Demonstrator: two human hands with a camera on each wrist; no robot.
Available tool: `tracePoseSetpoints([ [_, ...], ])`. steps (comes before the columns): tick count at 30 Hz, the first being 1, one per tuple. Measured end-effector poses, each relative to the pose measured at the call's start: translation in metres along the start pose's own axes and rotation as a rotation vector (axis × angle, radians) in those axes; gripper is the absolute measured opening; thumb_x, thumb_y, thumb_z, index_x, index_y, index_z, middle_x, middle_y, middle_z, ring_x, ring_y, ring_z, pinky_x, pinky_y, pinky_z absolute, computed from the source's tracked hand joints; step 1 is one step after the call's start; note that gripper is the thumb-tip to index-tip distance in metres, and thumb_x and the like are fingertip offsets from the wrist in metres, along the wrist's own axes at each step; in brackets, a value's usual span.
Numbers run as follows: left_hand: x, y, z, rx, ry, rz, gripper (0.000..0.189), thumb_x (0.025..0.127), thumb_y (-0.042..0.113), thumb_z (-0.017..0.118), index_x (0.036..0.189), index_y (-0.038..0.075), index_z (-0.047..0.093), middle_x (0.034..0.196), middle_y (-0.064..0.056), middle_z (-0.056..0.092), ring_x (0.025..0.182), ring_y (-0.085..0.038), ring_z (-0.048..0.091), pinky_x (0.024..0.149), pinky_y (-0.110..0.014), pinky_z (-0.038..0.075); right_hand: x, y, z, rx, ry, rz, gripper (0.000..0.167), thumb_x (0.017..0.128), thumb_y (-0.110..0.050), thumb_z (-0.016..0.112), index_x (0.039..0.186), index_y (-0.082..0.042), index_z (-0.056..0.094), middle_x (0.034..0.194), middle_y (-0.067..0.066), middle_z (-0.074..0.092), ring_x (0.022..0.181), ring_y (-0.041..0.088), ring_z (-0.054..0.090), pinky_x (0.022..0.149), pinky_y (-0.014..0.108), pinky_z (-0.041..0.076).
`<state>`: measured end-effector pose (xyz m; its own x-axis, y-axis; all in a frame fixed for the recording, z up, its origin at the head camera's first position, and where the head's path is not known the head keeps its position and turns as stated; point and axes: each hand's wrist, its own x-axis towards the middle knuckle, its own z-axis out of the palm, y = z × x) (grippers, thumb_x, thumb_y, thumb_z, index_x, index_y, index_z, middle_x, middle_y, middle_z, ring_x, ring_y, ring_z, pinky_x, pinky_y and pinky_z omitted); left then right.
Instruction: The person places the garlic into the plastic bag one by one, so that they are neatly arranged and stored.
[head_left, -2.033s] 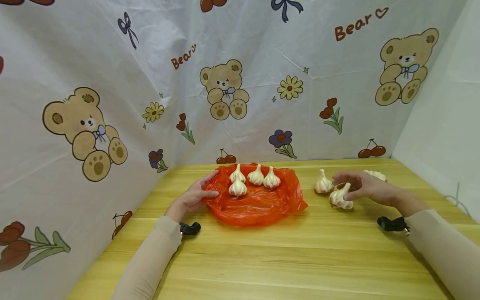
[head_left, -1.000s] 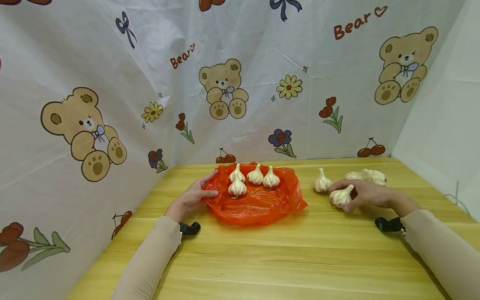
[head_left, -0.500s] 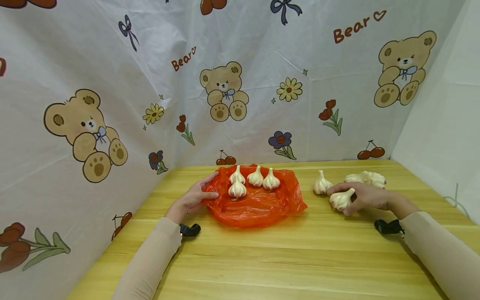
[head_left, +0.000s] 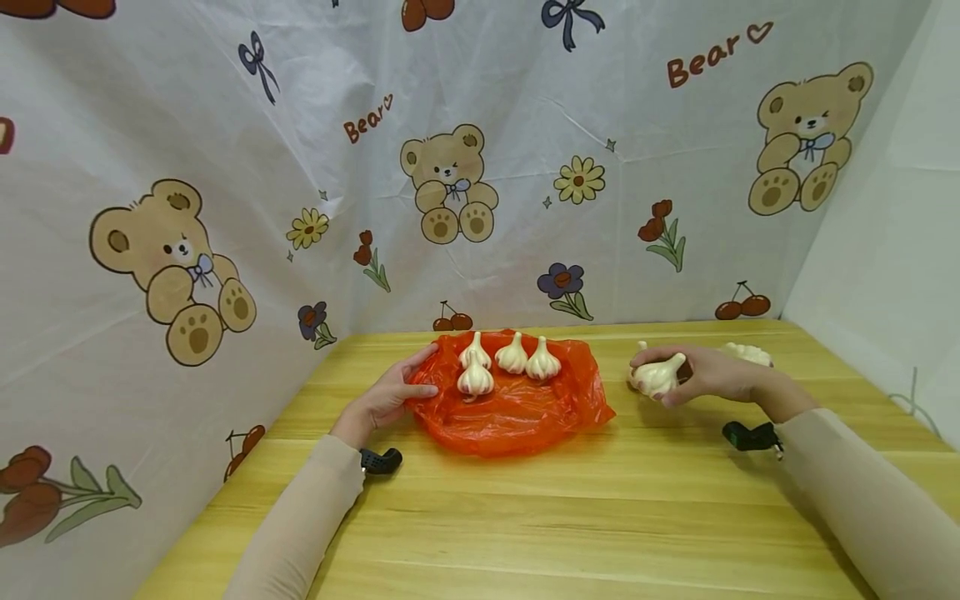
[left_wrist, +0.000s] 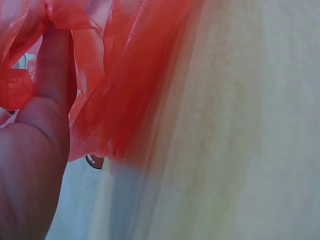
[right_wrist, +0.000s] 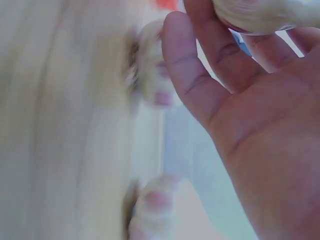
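My left hand (head_left: 386,393) grips the left rim of a red plastic bag (head_left: 517,427), which lies spread wide on the table with several garlic bulbs (head_left: 512,356) inside. The left wrist view shows the thumb (left_wrist: 52,65) against the crinkled film. To the right of the bag, my right hand (head_left: 716,373) holds a garlic bulb (head_left: 655,378) between thumb and fingers, its stem tilted up to the right. Seen from the right wrist, that held garlic bulb (right_wrist: 260,14) is up among the fingers, partly out of frame.
Another garlic bulb (head_left: 642,345) stands mostly hidden behind the held one. Further right, more garlic (head_left: 752,354) lies partly behind the right hand. A bear-print cloth (head_left: 510,208) hangs along the back and left of the wooden table (head_left: 570,517). A pale wall (head_left: 877,275) borders the right.
The right hand came onto the front garlic bulb, took hold of it, and has now raised it and moved it left. The left hand and bag have stayed in place.
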<state>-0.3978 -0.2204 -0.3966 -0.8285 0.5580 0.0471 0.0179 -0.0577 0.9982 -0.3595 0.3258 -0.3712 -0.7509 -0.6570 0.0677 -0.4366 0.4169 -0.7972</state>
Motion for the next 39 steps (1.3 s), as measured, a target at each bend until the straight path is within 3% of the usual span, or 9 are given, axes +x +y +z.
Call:
tracePoseSetpoints([
  [3,0.000,-0.001,0.001,-0.004,0.004,-0.008,0.091,0.095,-0.009,0.063,0.167,0.023,0.017,0.174,-0.006,0.014,0.157,-0.039,0.024,0.103,-0.037,0.056,0.008,-0.005,0.002,0.046,-0.033,-0.037,0.057,0.091,-0.002,0.073,0.144,0.000,0.050,0.129,0.015,0.059,0.095,0.020,0.062,0.079,0.029,0.059],
  [8,0.000,-0.001,0.001,-0.002,0.007,-0.007,0.091,0.095,-0.009,0.062,0.167,0.023,0.017,0.174,-0.006,0.014,0.157,-0.039,0.024,0.103,-0.037,0.056,0.017,-0.013,0.004,0.092,-0.061,-0.025,0.059,0.094,-0.003,0.071,0.147,-0.001,0.045,0.123,0.013,0.063,0.098,0.020,0.063,0.082,0.030,0.059],
  [15,0.001,-0.001,-0.002,-0.021,0.004,0.000,0.090,0.095,-0.009,0.061,0.167,0.024,0.018,0.174,-0.005,0.014,0.157,-0.039,0.024,0.102,-0.036,0.056,0.026,-0.023,0.006,0.078,-0.022,0.013,0.060,0.096,-0.010,0.069,0.150,-0.003,0.042,0.128,0.016,0.061,0.105,0.020,0.063,0.089,0.028,0.057],
  [21,0.001,0.000,-0.004,-0.023,0.005,0.004,0.090,0.095,-0.009,0.062,0.167,0.024,0.018,0.174,-0.005,0.014,0.156,-0.039,0.025,0.101,-0.037,0.057,0.037,-0.034,0.008,0.100,-0.006,-0.002,0.055,0.098,-0.011,0.067,0.148,-0.011,0.045,0.120,0.018,0.063,0.098,0.026,0.064,0.081,0.034,0.060],
  [28,0.000,0.000,-0.003,-0.013,0.008,-0.005,0.091,0.095,-0.009,0.062,0.167,0.024,0.016,0.174,-0.005,0.012,0.157,-0.039,0.024,0.102,-0.036,0.057,0.052,-0.044,0.014,0.109,-0.037,-0.046,0.057,0.098,-0.009,0.068,0.148,0.000,0.043,0.118,0.017,0.062,0.093,0.021,0.063,0.074,0.035,0.062],
  [35,0.001,-0.001,-0.002,-0.007,0.023,-0.018,0.090,0.095,-0.008,0.064,0.166,0.025,0.020,0.174,-0.006,0.016,0.156,-0.038,0.027,0.102,-0.036,0.057,0.065,-0.054,0.022,0.040,0.009,-0.003,0.057,0.098,-0.022,0.071,0.148,-0.010,0.049,0.133,0.014,0.061,0.117,0.026,0.062,0.094,0.029,0.058],
  [39,0.000,-0.001,-0.001,0.001,0.020,-0.017,0.091,0.095,-0.007,0.065,0.166,0.026,0.019,0.174,-0.006,0.016,0.155,-0.038,0.028,0.102,-0.036,0.056,0.077,-0.056,0.024,0.034,0.018,-0.001,0.055,0.098,-0.023,0.071,0.148,-0.014,0.050,0.132,0.014,0.062,0.115,0.029,0.062,0.093,0.032,0.058],
])
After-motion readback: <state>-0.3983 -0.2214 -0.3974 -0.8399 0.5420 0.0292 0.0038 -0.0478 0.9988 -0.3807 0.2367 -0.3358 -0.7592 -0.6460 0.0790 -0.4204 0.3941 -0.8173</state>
